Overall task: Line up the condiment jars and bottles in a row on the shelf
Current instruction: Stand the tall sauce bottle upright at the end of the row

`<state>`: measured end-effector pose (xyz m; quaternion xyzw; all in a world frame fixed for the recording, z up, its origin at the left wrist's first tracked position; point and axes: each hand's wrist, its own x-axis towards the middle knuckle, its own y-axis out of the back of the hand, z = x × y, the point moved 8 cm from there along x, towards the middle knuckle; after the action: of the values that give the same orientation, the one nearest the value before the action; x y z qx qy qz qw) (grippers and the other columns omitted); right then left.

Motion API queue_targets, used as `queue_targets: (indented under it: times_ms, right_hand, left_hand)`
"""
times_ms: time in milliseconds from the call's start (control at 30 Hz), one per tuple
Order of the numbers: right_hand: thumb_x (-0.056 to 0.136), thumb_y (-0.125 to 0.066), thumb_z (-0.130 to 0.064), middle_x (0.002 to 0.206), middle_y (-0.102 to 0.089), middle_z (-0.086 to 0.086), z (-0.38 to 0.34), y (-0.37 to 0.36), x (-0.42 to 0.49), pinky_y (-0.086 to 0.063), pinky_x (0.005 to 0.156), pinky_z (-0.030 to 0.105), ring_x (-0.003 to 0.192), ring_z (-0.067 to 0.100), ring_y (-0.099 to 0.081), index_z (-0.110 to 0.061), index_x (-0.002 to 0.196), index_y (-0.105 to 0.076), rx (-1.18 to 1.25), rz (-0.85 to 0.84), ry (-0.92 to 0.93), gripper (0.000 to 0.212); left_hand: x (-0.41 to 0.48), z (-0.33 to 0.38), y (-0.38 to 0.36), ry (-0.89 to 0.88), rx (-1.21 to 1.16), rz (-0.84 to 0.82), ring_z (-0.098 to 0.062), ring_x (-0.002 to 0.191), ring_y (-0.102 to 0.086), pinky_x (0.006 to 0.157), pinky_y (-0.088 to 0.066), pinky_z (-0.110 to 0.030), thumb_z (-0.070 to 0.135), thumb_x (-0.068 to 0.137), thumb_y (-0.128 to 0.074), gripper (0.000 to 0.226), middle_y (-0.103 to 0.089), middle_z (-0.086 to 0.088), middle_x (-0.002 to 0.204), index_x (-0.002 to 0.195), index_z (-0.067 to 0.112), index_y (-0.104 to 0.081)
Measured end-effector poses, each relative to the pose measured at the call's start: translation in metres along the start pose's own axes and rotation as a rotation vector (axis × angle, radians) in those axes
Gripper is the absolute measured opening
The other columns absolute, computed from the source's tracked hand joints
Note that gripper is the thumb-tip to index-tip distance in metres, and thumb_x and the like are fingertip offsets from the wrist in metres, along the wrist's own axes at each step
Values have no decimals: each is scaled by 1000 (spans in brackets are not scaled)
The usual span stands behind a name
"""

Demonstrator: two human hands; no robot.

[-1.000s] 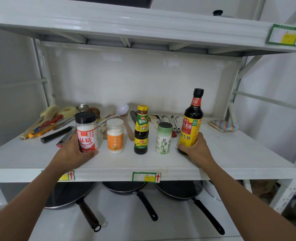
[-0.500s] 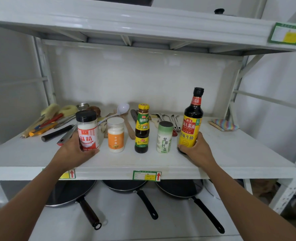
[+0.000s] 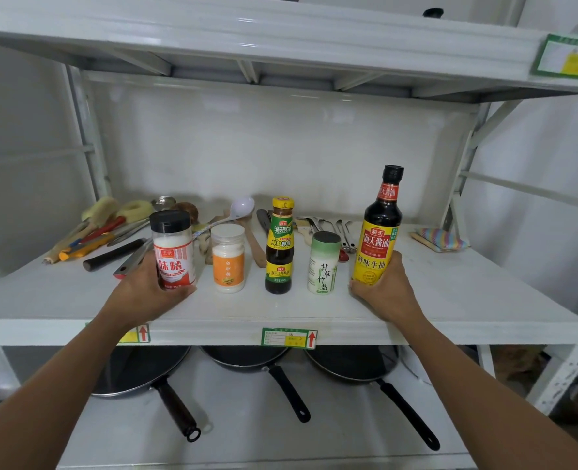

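Observation:
Several condiment containers stand in a row near the front of the white shelf [image 3: 467, 300]. From the left: a red-labelled jar with a black lid [image 3: 174, 249], an orange-labelled white jar [image 3: 228, 257], a small dark sauce bottle with a yellow cap [image 3: 280, 247], a green-capped white shaker [image 3: 323, 264], and a tall soy sauce bottle [image 3: 379, 232]. My left hand [image 3: 148, 290] grips the red-labelled jar at its base. Around the bottom of the soy sauce bottle my right hand [image 3: 387, 291] is wrapped.
Kitchen utensils [image 3: 101, 234] lie at the back left of the shelf, with a ladle, knives and tongs [image 3: 331, 228] behind the row. A striped cloth [image 3: 440, 239] lies at the right. Three black pans [image 3: 253, 362] sit on the shelf below.
Both hands stay on their containers. The red-labelled jar and the soy sauce bottle have barely shifted; the view has drifted slightly.

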<state>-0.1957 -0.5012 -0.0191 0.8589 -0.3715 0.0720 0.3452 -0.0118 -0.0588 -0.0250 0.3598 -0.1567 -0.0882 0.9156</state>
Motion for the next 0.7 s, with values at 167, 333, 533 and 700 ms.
queue_targets:
  times_ms: [167, 333, 533, 700]
  right_hand:
    - [69, -92, -23, 112, -59, 1, -2, -3, -1, -52, 69, 30, 100, 20, -64, -26, 137, -32, 26, -46, -6, 90]
    - [74, -94, -27, 117, -55, -3, -8, 2, -4, -44, 67, 19, 103, 16, -60, -21, 144, -33, 59, -32, 9, 93]
    - [72, -95, -31, 122, -57, 3, -5, 2, -4, -47, 72, 25, 106, 21, -60, -19, 140, -37, 26, -8, -6, 91]
    - [73, -94, -27, 119, -57, 2, -6, 2, -4, -47, 75, 29, 104, 22, -60, -19, 141, -35, 14, -29, -1, 90]
  left_hand:
    - [-2, 2, 1, -12, 0, 5, -30, 130, -59, 106, -51, -53, 47, 76, -87, 91, -57, -4, 147, 150, 29, -38]
    - [-3, 4, 2, -14, 6, 10, -30, 130, -59, 105, -51, -52, 47, 76, -88, 91, -57, -3, 147, 150, 30, -37]
    - [-3, 4, 1, -1, 6, 13, -31, 130, -58, 105, -51, -51, 46, 77, -87, 90, -56, -4, 147, 150, 30, -37]
    - [-4, 4, 2, 2, -5, 10, -30, 129, -59, 105, -51, -53, 46, 76, -88, 90, -57, -3, 146, 150, 31, -37]
